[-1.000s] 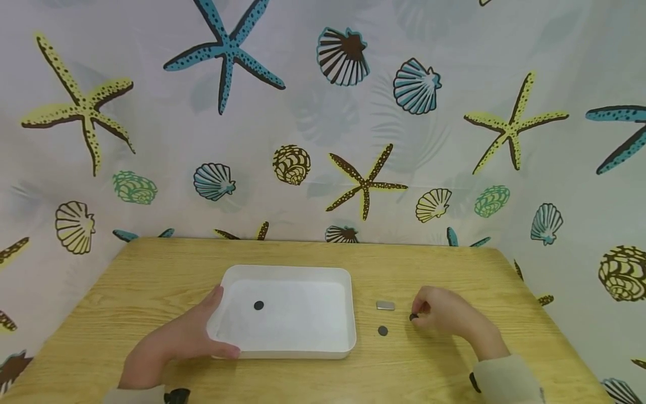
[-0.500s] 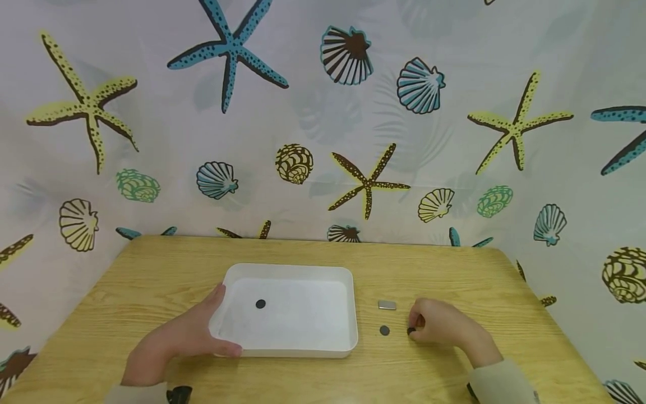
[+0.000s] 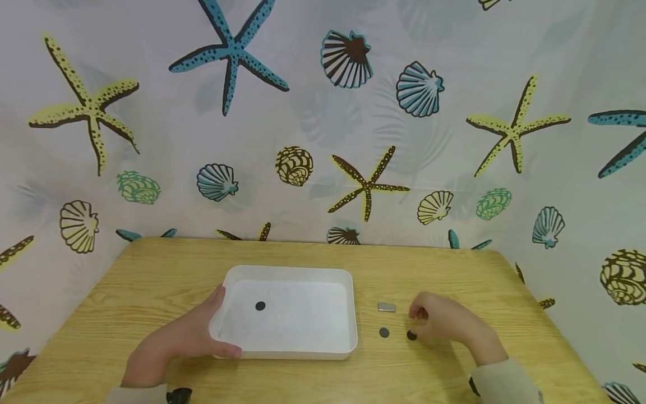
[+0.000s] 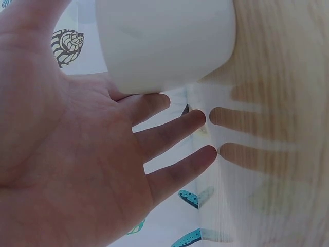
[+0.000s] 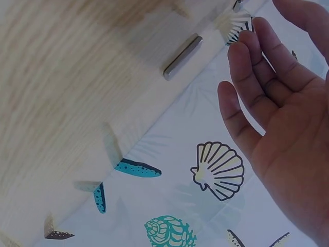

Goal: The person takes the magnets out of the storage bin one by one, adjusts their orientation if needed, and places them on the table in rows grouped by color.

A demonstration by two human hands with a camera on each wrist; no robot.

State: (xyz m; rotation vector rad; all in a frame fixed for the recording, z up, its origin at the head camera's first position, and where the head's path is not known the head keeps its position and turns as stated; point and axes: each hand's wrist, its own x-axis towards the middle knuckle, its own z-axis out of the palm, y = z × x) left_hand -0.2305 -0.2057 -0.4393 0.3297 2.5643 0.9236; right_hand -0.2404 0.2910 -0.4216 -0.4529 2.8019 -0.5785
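A shallow white tray (image 3: 303, 354) lies on the wooden table, and my left hand (image 3: 189, 331) holds its left end, thumb along the near wall. In the left wrist view the tray's corner (image 4: 169, 46) sits between thumb and index finger, the other fingers stretched out. One black disc (image 3: 260, 306) lies inside the tray. Right of the tray are a silver bar (image 3: 386, 307) and a dark grey disc (image 3: 384, 333). My right hand (image 3: 444, 320) is just beside another black disc (image 3: 411, 335) on the table, its thumb and fingers apart.
The pale wooden table (image 3: 166, 258) ends at a white cloth (image 3: 303, 112) printed with shells and starfish, which rises behind it and along both sides. The silver bar (image 5: 183, 56) also appears in the right wrist view.
My right hand has brought its black disc towards the near edge and let go of it, in line with the grey disc. The left hand and tray have stayed still.
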